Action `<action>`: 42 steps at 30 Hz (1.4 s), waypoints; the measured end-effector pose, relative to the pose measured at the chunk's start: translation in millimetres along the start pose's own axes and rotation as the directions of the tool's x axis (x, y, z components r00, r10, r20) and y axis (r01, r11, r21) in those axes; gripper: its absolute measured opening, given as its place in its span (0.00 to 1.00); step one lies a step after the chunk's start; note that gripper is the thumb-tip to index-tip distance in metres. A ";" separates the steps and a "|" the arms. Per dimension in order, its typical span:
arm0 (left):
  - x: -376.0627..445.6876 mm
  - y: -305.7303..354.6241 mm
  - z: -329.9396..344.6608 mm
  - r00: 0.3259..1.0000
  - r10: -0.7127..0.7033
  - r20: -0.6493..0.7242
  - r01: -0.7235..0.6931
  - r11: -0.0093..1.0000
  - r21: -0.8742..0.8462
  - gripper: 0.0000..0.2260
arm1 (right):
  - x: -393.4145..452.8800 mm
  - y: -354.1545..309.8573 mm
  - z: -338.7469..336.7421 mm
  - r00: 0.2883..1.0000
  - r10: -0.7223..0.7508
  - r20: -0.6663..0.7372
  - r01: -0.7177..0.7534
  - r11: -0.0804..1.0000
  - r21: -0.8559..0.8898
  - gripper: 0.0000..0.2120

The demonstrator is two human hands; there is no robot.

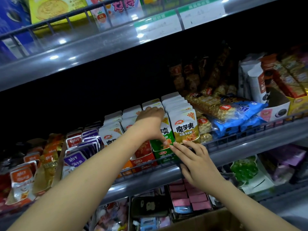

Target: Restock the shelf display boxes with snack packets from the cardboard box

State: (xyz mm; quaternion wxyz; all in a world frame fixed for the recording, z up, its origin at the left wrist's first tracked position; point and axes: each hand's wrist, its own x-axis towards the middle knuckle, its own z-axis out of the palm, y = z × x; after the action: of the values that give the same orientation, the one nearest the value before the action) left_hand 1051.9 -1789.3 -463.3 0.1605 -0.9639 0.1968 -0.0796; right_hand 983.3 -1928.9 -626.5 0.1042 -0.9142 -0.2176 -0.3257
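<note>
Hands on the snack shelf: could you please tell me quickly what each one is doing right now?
Left hand: grips the snack packets standing in the green display box.
Right hand: open, fingertips touching that box's front.

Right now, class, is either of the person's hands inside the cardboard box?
No: both the left hand and right hand are up at the green display box on the shelf.

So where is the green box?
In the head view the green display box sits on the middle shelf, near the picture's centre, between a red display box on its left and the right hand, while the left hand reaches over its packets.
</note>
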 end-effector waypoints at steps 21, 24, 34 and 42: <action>-11.3 -10.9 10.7 0.988 -0.051 -0.148 0.020 0.979 -0.204 0.50 | 2.8 -3.1 0.4 1.000 0.027 -0.014 -0.026 1.000 0.015 0.26; -11.2 -13.3 11.0 1.000 -0.008 0.013 0.011 0.966 -0.259 0.48 | 1.4 -1.7 0.2 1.000 0.022 0.012 -0.023 0.999 0.023 0.27; -5.8 1.9 -20.7 0.988 0.134 0.071 -0.102 0.933 -0.346 0.45 | 11.4 16.8 -23.0 0.931 0.305 -0.201 -0.207 0.894 0.399 0.23; 10.1 17.3 -6.6 0.992 0.077 0.098 -0.047 0.959 -0.280 0.36 | 72.2 33.3 -55.0 0.898 0.417 0.139 -0.369 0.543 0.754 0.24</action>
State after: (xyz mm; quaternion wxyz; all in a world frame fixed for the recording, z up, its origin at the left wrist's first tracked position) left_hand 1053.5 -1810.3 -462.1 0.0368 -0.9732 0.2270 0.0062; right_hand 1018.7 -1952.7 -539.8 0.5567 -0.7979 -0.1210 -0.1967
